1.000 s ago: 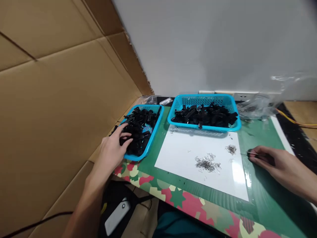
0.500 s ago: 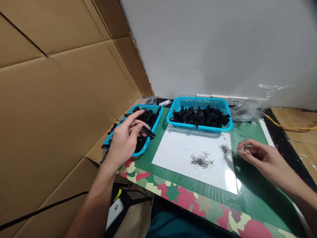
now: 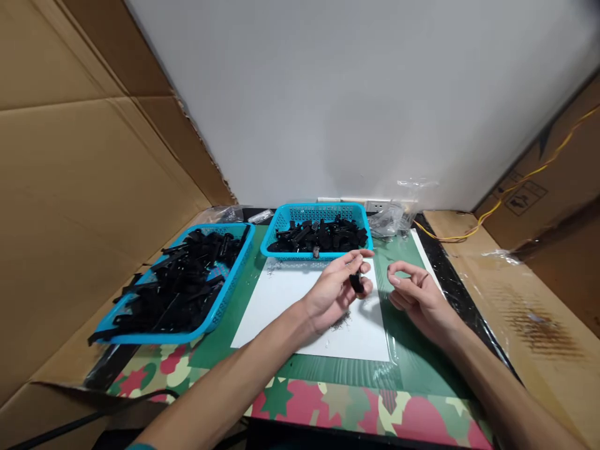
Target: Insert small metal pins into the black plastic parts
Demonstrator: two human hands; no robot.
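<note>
Pinching a black piece, left fingers curl near right fingers pressed tip to tip.

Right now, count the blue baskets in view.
2: the left basket, beside the cardboard; the back basket, near the white wall. No others show.

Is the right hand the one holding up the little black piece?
No, the left hand holds the black piece, and the right hand is apart from it.
</note>
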